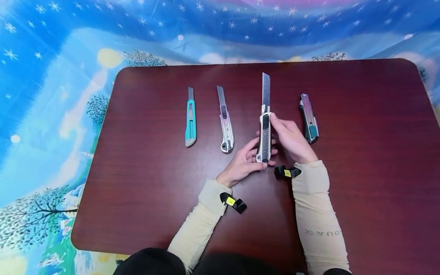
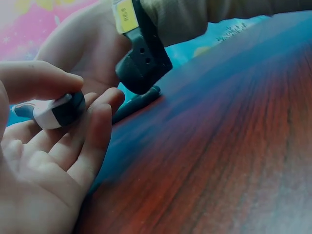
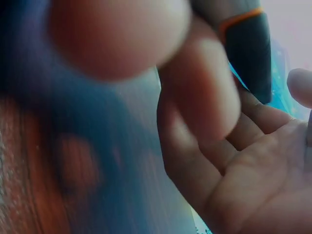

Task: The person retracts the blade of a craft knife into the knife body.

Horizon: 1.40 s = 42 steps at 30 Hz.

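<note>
Both hands hold a large white-and-grey snap-off utility knife (image 1: 264, 137), its long blade (image 1: 266, 89) extended and pointing toward the far edge. My left hand (image 1: 242, 164) supports the lower end, thumb on the butt and fingers spread beneath. In the left wrist view, that thumb lies on the dark end of the utility knife (image 2: 68, 111). With its thumb near the top of the handle, my right hand (image 1: 292, 139) grips from the right side, other fingers behind. The right wrist view shows the black end of the utility knife (image 3: 249, 56) above the left palm.
A teal utility knife (image 1: 191, 122) and a white-and-pink one (image 1: 225, 130) lie to the left, blades out. Right of the hands lies a dark-and-silver utility knife (image 1: 309, 118). All rest on a reddish-brown table (image 1: 148, 198), with a patterned cloth (image 1: 220, 30) behind.
</note>
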Available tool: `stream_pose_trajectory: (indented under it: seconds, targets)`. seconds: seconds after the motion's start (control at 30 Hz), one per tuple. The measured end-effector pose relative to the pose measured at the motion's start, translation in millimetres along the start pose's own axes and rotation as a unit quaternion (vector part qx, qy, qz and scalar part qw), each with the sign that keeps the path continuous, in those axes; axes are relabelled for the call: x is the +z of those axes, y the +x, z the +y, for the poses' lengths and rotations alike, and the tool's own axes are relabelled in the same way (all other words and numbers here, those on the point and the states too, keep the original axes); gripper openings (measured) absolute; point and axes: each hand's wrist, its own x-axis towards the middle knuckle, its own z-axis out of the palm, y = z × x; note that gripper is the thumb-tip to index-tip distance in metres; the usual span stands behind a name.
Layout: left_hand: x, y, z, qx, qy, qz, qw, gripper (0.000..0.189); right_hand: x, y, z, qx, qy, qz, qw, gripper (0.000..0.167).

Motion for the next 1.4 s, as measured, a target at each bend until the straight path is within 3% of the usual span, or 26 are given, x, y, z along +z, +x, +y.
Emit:
stream_pose_trajectory:
  seconds: [0.33,0.53,0.93,1.2,1.4]
  targets:
    - [3.4,2.0,1.4,-0.034,0.046,0.025,0.998,0.08,3.4,3.1,-1.2,0.004,0.028,0.03,0.9992,0.059]
    - [2.5,2.7,0.9,-0.034,0.062,0.028,0.9971,0.054,4.1,5.0,0.2,-0.006,0.037,0.039,0.9985,0.056]
    - [-1.5,4.9,-3.3,-0.022,0.022,0.019,0.9993,0.046,7.2,8.3,3.1,0.0,0.113,0.039,0.9929,0.04]
    - [-1.9,4.6,-2.6,-0.051,0.018,0.035,0.9979,0.046,8.0,9.6,3.7,0.001,0.098,0.035,0.9945,0.043]
    - [-1.7,4.8,-3.0,-0.032,0.023,0.028,0.9988,0.045,9.1,9.2,4.6,-0.009,0.087,0.033,0.9956,0.04]
